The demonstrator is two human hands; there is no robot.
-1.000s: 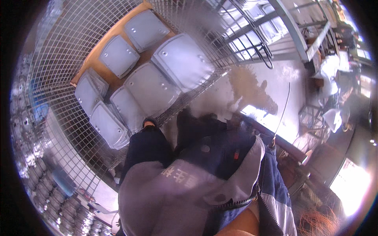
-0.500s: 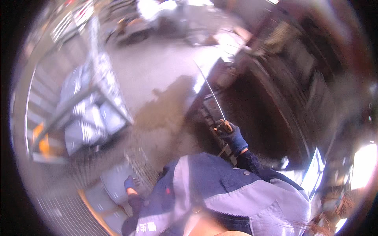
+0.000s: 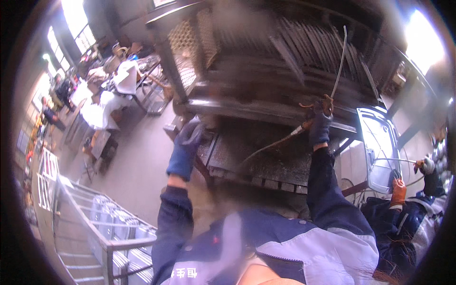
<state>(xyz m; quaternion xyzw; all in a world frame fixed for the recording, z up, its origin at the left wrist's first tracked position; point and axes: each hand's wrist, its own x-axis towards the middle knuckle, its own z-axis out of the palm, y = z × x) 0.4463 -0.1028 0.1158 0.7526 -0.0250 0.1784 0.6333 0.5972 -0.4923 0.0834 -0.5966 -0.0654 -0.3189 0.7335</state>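
Observation:
My right hand [image 3: 321, 124], in a dark blue glove, is closed around a long-tubed spray gun [image 3: 327, 102]. Its thin pale tube rises up and to the right, bent at the tip. A hose [image 3: 273, 147] leaves the gun and hangs down to the left. My left hand [image 3: 186, 145], in a blue and grey glove, reaches up beside the corner of a dark metal booth [image 3: 237, 108]. Its fingers are blurred, so I cannot tell whether they grip the edge.
A co-worker's orange-gloved hand [image 3: 397, 192] is at the right, near a pale panel [image 3: 384, 147]. A metal rack [image 3: 107, 244] holding several grey panels stands at lower left. White-covered furniture [image 3: 97, 114] and distant people are farther left.
My view has swung toward the booth. My left hand has come up from beside my body to the booth's corner. My right hand has risen with the spray gun.

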